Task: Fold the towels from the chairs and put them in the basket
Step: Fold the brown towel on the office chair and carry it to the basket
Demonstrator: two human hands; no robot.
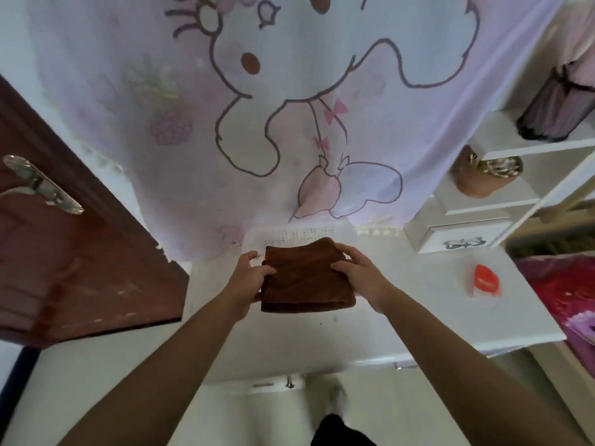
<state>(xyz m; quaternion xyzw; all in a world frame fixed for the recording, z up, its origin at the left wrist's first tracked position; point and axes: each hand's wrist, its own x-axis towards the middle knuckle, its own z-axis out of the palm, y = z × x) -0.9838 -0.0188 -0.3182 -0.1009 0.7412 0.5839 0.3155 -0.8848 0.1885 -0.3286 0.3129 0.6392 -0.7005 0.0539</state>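
A brown towel (306, 278), folded into a thick square, is held above the white table (418, 317). My left hand (249, 275) grips its left edge, thumb on top. My right hand (357, 268) grips its right edge, fingers curled over the top. Behind the towel, a white perforated basket (289, 235) shows at the table's back, partly hidden under the hanging curtain. No chairs are in view.
A pink cartoon-print curtain (289, 107) hangs at the back. A brown door (64, 252) with a metal handle (42, 185) stands at left. A red object (486, 280) lies on the table's right. White shelves (531, 149) hold a brown container (483, 175).
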